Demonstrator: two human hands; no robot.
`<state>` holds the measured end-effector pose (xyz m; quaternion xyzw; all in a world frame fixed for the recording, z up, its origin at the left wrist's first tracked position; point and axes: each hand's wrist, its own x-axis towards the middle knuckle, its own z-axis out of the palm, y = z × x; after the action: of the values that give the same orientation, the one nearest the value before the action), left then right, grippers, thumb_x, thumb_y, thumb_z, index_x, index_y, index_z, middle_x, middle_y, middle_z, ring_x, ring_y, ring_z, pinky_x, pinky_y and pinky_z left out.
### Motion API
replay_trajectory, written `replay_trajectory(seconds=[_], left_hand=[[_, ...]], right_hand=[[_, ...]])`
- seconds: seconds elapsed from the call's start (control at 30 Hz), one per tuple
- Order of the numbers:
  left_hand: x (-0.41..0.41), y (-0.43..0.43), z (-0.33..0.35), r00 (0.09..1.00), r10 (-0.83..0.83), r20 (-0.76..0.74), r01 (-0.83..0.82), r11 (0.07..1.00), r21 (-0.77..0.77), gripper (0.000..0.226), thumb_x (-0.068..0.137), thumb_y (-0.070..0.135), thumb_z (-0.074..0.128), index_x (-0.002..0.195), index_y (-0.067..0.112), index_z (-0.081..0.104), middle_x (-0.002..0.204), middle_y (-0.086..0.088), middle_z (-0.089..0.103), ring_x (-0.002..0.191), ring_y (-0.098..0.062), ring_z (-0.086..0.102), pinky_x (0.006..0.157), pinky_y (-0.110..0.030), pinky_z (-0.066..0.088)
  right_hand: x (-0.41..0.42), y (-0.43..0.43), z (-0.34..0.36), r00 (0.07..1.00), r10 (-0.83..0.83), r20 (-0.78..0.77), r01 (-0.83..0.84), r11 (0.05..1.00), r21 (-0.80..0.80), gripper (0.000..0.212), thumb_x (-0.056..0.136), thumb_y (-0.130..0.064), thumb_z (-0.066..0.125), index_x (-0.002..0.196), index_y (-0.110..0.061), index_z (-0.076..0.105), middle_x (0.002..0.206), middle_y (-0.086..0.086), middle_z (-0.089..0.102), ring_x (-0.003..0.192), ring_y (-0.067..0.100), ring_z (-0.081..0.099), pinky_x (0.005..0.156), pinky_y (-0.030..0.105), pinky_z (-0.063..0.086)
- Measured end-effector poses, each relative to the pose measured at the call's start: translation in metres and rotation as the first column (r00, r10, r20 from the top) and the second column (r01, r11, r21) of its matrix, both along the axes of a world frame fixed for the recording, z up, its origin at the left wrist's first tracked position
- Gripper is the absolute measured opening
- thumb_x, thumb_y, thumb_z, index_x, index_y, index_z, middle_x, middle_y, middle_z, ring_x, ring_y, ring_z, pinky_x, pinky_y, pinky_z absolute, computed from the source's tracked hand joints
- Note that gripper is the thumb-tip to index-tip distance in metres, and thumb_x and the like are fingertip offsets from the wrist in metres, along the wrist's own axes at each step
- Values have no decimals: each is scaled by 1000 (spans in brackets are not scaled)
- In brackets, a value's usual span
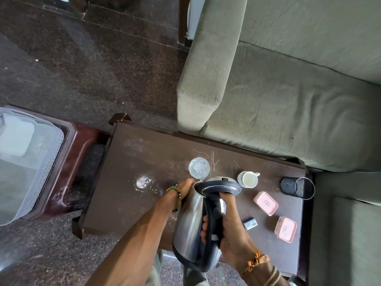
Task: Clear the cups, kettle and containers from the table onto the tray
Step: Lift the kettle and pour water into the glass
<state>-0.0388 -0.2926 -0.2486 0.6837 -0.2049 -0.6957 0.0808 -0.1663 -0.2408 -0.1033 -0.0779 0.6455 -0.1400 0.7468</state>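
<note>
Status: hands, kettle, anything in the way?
Both on kettle: right hand grips handle, left hand holds body by spout. Kettle tilted, spout over glass. White cup close beside lid; pink containers on table.

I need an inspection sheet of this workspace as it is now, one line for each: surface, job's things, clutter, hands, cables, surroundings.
Surface: dark brown table, scratched, with whitish marks.
Job's things: steel kettle lifted and tilted, spout over a clear glass that holds water; second glass; white mug; two pink-lidded containers and.
Clutter: black mesh holder lying on its side; small grey packet.
Hands: right hand grips the kettle handle; left hand rests against the kettle near the spout, fingers partly hidden.
Cables: nothing seen.
Surroundings: green sofa; dark floor; maroon stand bearing a translucent plastic piece.
</note>
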Motion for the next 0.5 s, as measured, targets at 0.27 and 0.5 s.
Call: replay_trajectory(seconds=[0.27,0.5], left_hand=[[1,0,1,999,29,-36,-28,999,19,30,86,16,45,57,21,40,59,0,48,64,-18,39,60,-29,31],[1,2,4,997,54,-52,-53,998,20,31,87,16,46,57,20,43,60,0,51,59,-16,41,57,-28,33]], right_hand=[[1,-2,-1,999,-30,9,30,999,28,75,56,-81,59,77,-9,54,68,9,47,55,18,46,55,28,44],[0,0,-3,1000,-25,-2,25,998,52,80,50,-84,61,76,-8,54,66,10,49,56,20,47,57,30,45]])
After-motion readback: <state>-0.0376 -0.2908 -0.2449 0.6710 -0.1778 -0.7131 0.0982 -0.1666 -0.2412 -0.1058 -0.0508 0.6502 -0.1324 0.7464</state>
